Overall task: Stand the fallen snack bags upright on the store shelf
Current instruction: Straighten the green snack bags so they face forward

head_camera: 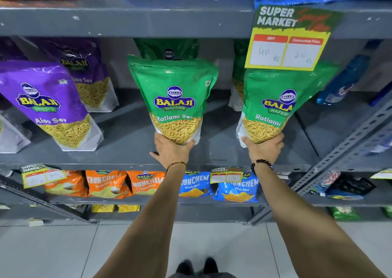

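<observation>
Two green Ratlami Sev bags stand upright on the grey middle shelf (127, 137). My left hand (171, 149) grips the bottom of the centre green bag (172, 95). My right hand (263, 147) grips the bottom of the right green bag (275, 106), whose top is partly hidden by a price card. More green bags stand behind each of them. To the left, a purple Aloo Sev bag (46, 101) stands upright with another purple bag (84, 72) behind it.
A yellow and green price card (286, 40) hangs from the upper shelf edge. Orange bags (106, 184) and blue Crunchem bags (235, 187) fill the lower shelf. A blue packet (343, 80) leans at the right by a perforated steel brace (347, 146). Blue sacks lie on top.
</observation>
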